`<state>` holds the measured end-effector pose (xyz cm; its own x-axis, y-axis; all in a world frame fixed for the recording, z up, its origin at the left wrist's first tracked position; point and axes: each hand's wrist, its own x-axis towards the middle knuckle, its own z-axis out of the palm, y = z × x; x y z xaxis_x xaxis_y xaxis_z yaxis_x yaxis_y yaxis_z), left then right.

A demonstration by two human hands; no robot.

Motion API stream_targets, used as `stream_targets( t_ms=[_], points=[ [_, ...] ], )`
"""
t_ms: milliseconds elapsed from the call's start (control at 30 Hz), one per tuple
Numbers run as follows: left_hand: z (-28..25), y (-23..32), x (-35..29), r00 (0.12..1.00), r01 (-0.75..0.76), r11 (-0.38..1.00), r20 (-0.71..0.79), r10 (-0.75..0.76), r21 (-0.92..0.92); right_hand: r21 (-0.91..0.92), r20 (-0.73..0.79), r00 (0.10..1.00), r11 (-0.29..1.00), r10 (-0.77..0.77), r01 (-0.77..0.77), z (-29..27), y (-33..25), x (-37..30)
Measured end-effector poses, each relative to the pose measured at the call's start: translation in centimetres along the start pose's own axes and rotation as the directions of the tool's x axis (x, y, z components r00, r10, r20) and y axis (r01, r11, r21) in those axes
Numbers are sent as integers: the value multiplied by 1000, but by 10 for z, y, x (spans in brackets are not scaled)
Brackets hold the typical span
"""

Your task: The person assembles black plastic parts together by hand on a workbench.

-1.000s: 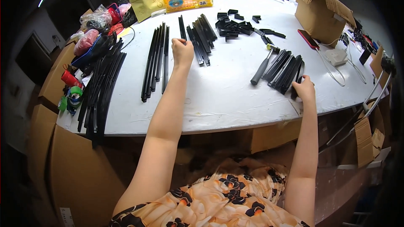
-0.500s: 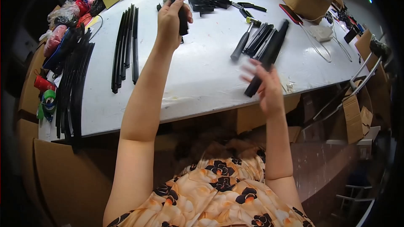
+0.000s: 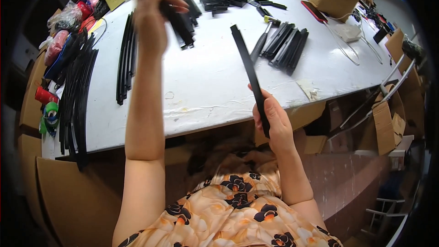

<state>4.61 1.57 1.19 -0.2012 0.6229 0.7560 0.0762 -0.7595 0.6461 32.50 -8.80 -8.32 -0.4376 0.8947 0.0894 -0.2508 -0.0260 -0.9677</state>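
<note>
Currently: right hand [image 3: 275, 121], centre, clasped round your slim black strip [image 3: 249, 68]; left hand [image 3: 153, 13], upper left, gripping a black bar [image 3: 178, 25] that, swung low, could scatter nearby strips [image 3: 193, 5].

left hand [image 3: 153, 16] shifted left, right hand [image 3: 278, 123] drawn closer, black strip [image 3: 249, 70] now leaning left
</note>
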Motion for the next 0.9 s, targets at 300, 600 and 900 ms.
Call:
stream_targets(
  t_ms=[300,600,900],
  points=[
    [-41,96,-14,984,180,795,-96,-152,579,-20,201,966,987,162,-161,-35,-7,-32],
    [-27,115,-87,609,112,471,314,-728,875,-525,48,992,848,116,-74,-45,-3,-40],
    [-19,105,-93,413,18,572,515,-751,820,-585,187,979,810,82,43,-46,2,-40]
  ],
)
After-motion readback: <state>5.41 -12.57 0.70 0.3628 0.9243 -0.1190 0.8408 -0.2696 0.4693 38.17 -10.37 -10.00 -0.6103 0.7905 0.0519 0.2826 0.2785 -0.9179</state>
